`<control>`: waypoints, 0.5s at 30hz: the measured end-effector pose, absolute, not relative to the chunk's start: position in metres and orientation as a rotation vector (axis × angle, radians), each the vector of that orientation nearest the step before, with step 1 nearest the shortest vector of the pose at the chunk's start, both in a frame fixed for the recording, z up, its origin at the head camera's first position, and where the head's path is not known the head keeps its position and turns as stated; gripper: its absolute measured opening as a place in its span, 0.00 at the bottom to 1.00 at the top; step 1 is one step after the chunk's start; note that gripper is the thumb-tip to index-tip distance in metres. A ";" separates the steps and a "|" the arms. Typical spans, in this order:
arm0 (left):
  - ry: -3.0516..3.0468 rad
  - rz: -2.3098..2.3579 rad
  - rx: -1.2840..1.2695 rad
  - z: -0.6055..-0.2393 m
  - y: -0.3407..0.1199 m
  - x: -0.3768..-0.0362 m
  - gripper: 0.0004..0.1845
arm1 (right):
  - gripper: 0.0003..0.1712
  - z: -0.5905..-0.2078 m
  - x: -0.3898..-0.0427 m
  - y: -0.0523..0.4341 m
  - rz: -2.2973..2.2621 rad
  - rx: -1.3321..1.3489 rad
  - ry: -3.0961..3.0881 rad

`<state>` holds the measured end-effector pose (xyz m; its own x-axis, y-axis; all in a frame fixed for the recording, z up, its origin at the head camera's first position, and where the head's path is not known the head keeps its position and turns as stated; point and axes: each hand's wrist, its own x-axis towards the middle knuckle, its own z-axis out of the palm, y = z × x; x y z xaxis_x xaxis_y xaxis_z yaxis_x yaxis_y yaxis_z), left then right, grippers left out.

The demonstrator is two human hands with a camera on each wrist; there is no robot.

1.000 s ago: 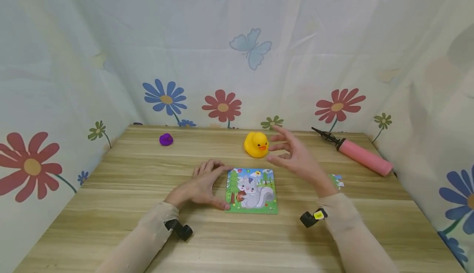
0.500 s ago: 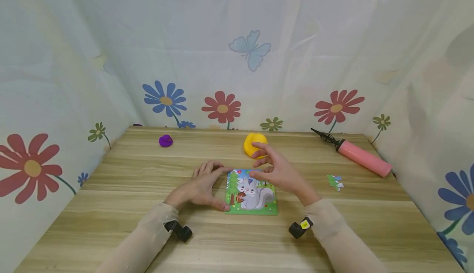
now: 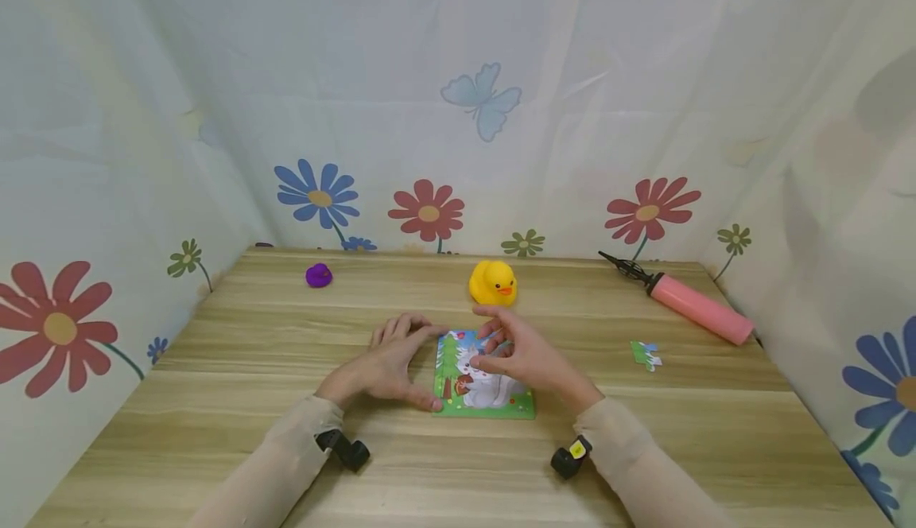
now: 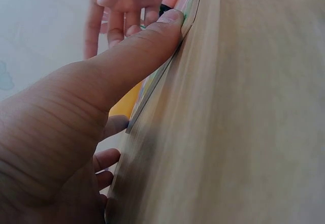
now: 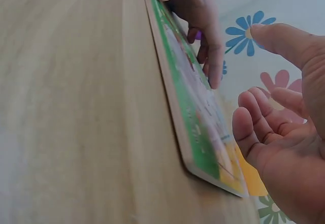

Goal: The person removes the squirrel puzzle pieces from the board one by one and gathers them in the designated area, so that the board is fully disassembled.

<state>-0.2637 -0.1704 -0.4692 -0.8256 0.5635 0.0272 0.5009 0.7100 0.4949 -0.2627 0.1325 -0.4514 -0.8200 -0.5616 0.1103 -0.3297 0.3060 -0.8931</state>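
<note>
A square squirrel puzzle board (image 3: 494, 401) lies flat on the wooden table (image 3: 215, 401). My left hand (image 3: 392, 363) rests at its left side, thumb tip (image 4: 170, 18) against the near left corner and fingers by the far left corner. In the left wrist view the board's edge (image 4: 190, 8) runs along that thumb. My right hand (image 3: 511, 353) hovers just over the board's picture with fingers loosely curled and holds nothing. The right wrist view shows the board (image 5: 195, 115), my right hand's fingers (image 5: 254, 127) slightly above it, and the left hand (image 5: 203, 28) at the far edge.
A yellow rubber duck (image 3: 492, 281) sits just behind the board. A loose puzzle piece (image 3: 646, 355) lies to the right. A pink hand pump (image 3: 697, 311) rests at the back right, a small purple object (image 3: 318, 275) at the back left. Flowered curtains close three sides.
My right hand came down and leftward from beside the duck to just over the puzzle board. The left hand and the board stayed put.
</note>
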 end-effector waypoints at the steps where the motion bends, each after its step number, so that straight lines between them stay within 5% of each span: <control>1: 2.787 0.750 0.871 -0.470 -0.171 -0.264 0.66 | 0.45 -0.453 -0.263 0.132 -1.519 -0.826 2.348; 15: 2.779 0.775 0.887 -0.472 -0.172 -0.266 0.66 | 0.36 -0.465 -0.261 0.126 -1.452 -0.804 2.360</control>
